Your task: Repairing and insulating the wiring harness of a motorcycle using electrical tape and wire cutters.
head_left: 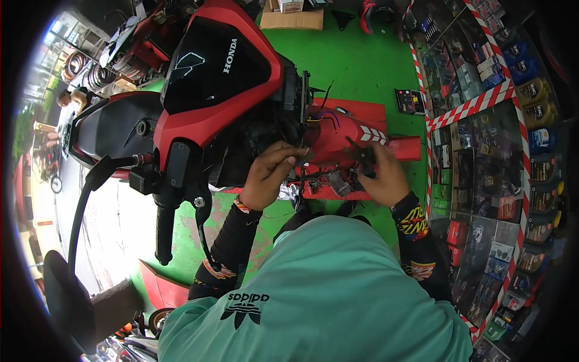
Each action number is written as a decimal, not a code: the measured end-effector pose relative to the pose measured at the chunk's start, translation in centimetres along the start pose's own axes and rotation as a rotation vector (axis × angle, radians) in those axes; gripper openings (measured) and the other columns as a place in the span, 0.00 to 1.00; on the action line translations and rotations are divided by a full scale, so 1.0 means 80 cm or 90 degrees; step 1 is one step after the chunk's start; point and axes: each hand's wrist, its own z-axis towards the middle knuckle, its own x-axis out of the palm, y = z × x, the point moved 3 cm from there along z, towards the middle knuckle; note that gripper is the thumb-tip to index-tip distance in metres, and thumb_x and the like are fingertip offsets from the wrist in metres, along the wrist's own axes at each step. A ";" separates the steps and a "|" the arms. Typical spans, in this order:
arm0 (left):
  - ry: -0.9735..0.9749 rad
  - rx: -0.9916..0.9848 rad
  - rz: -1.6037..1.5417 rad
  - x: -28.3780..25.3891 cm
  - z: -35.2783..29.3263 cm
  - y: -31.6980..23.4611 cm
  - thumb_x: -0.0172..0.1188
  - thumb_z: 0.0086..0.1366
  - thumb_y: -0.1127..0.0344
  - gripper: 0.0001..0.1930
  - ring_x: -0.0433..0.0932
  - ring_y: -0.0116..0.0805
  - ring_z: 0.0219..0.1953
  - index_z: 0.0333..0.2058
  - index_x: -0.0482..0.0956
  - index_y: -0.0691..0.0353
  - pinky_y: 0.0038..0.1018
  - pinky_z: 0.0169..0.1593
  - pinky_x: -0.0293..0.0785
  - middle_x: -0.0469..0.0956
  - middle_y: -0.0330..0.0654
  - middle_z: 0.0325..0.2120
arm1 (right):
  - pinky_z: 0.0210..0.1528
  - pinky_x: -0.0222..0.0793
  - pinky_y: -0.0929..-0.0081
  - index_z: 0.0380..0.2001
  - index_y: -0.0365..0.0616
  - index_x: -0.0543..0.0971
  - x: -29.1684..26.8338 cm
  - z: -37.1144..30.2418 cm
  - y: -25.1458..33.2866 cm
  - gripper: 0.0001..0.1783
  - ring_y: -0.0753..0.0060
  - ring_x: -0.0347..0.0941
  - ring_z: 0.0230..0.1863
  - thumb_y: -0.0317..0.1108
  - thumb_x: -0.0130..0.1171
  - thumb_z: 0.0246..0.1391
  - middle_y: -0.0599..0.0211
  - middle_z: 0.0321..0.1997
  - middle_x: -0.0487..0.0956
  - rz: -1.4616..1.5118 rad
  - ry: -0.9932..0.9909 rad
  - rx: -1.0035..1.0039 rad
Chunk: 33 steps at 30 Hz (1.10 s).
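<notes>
Nearest the camera: teal shirt (pixel 325 289) and both patterned black sleeves coming up from the near edge. Left hand (pixel 268 175) is curled, fingertips pressed together on something small and dark at the exposed front of the red scooter (pixel 217 78); can't tell exactly what it pinches, probably a wire end or clip. Right hand (pixel 381 175) is closed around a dark connector-like part (pixel 362 155), held just above the red body panel (pixel 353 136) lying on the floor.

Progress, as I read it: front cover is already off, wiring bundle (pixel 322 114) is bare and hanging out to the right of the headstock, so teardown is done. Electrical work itself looks mid-way: loose wires not yet tucked, panel not yet refitted, small parts lying on the panel between the hands.

Outward: handlebar grip and brake lever (pixel 166 232) near left, black seat (pixel 114 130) far left. Green floor (pixel 362 60) beyond, cardboard box (pixel 292 18) at the far edge. Right side: glass display cabinet (pixel 482 151) with red-white striped edging, stocked with boxed parts and bottles.
</notes>
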 end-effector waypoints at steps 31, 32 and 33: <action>-0.135 -0.064 -0.146 0.016 -0.013 0.023 0.61 0.63 0.80 0.08 0.81 0.24 0.41 0.41 0.82 0.70 0.21 0.46 0.78 0.84 0.40 0.40 | 0.42 0.72 0.50 0.48 0.41 0.73 0.025 0.001 0.110 0.26 0.44 0.77 0.40 0.34 0.65 0.42 0.53 0.36 0.78 -0.028 0.098 0.054; -0.133 -0.065 -0.146 0.014 -0.013 0.024 0.61 0.63 0.80 0.08 0.81 0.24 0.41 0.41 0.82 0.70 0.21 0.46 0.78 0.84 0.40 0.40 | 0.43 0.71 0.50 0.48 0.41 0.72 0.025 0.002 0.109 0.27 0.44 0.77 0.41 0.34 0.66 0.42 0.53 0.36 0.78 -0.037 0.086 0.035; -0.130 -0.069 -0.134 0.013 -0.014 0.026 0.61 0.63 0.80 0.08 0.81 0.24 0.41 0.41 0.81 0.70 0.22 0.46 0.78 0.84 0.40 0.41 | 0.44 0.71 0.50 0.48 0.41 0.72 0.026 0.001 0.109 0.27 0.45 0.77 0.43 0.34 0.66 0.41 0.53 0.37 0.78 -0.047 0.073 0.016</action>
